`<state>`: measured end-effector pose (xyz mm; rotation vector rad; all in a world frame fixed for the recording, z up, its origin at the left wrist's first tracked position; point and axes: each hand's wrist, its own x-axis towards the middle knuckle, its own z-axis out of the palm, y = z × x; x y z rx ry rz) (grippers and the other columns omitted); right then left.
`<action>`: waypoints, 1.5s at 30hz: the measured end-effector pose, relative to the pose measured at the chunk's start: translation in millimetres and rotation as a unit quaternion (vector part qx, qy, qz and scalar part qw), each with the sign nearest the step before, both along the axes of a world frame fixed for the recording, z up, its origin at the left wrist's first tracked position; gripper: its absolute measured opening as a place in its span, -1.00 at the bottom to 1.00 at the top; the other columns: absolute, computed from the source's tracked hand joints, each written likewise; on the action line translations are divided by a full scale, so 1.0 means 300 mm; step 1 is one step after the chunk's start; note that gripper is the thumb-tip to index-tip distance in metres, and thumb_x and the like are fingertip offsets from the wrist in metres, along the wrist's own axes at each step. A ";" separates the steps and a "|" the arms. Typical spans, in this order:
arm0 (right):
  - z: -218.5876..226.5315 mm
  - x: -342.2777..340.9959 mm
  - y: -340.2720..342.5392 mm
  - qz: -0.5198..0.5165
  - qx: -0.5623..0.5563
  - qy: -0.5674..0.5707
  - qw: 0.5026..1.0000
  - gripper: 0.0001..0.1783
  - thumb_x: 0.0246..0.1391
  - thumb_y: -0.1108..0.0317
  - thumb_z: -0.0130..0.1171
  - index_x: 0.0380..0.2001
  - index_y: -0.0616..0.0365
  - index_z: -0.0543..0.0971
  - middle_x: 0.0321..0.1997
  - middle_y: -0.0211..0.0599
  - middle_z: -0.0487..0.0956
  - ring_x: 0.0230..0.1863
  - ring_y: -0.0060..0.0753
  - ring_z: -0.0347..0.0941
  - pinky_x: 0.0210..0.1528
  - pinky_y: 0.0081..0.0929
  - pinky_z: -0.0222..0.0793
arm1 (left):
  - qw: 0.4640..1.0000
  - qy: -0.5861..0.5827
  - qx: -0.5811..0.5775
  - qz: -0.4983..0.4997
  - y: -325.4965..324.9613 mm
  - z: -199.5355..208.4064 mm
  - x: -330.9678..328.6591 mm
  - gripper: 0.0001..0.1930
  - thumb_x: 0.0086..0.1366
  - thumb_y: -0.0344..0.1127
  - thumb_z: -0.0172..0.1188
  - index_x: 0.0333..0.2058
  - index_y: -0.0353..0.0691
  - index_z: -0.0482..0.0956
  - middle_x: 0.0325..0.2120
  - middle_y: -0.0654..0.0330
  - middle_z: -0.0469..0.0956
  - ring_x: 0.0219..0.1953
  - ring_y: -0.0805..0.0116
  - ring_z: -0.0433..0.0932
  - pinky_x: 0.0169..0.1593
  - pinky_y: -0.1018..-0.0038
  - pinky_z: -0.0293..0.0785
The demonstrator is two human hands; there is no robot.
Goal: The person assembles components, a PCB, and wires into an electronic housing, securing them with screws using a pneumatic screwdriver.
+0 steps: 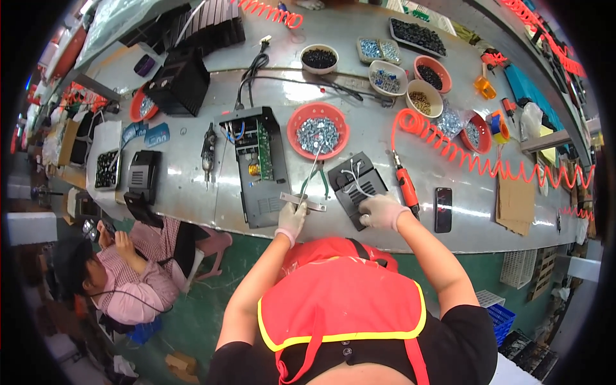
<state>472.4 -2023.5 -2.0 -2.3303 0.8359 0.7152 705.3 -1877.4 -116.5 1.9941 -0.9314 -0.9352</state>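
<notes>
Your left hand grips a metal strip. Your right hand is at the black cover, near white wires; can't tell if it's gripping.

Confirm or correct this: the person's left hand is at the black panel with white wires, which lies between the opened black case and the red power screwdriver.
Wrong hand: the head view shows the right hand at the black panel with white wires, which lies between the opened black case and the red power screwdriver.
</notes>
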 end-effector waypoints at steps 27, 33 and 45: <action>-0.150 0.260 -0.131 -0.520 0.136 -0.447 0.715 -0.69 0.00 0.32 0.16 -0.21 0.29 0.46 -0.27 -0.21 0.55 -0.29 -0.39 0.48 -0.23 -0.48 0.39 | 0.909 -0.097 -0.394 0.101 -0.138 0.261 0.123 -0.84 0.20 -0.55 -0.08 -0.23 -0.33 0.37 -0.19 0.04 0.45 -0.33 0.35 0.48 -0.20 0.50 0.43; 0.024 0.157 0.144 -0.609 0.297 -0.534 0.506 -0.77 0.04 0.42 0.15 -0.23 0.26 0.46 -0.30 -0.31 0.53 -0.37 -0.61 0.42 -0.27 -0.64 0.38 | 0.922 0.194 -0.335 0.014 -0.175 0.375 -0.023 -0.80 0.27 -0.51 -0.14 -0.13 -0.29 0.31 -0.16 0.07 0.42 -0.44 0.53 0.42 -0.29 0.59 0.39; -0.031 0.085 0.166 -0.510 0.261 -0.512 0.640 -0.82 -0.05 0.45 0.21 -0.37 0.24 0.44 -0.44 -0.42 0.49 -0.41 -0.68 0.40 -0.36 -0.70 0.35 | 0.915 -0.093 -0.366 -0.139 -0.111 0.379 -0.256 -0.72 0.05 -0.52 0.15 -0.21 -0.24 0.42 -0.25 0.02 0.41 -0.27 0.15 0.46 -0.20 0.38 0.42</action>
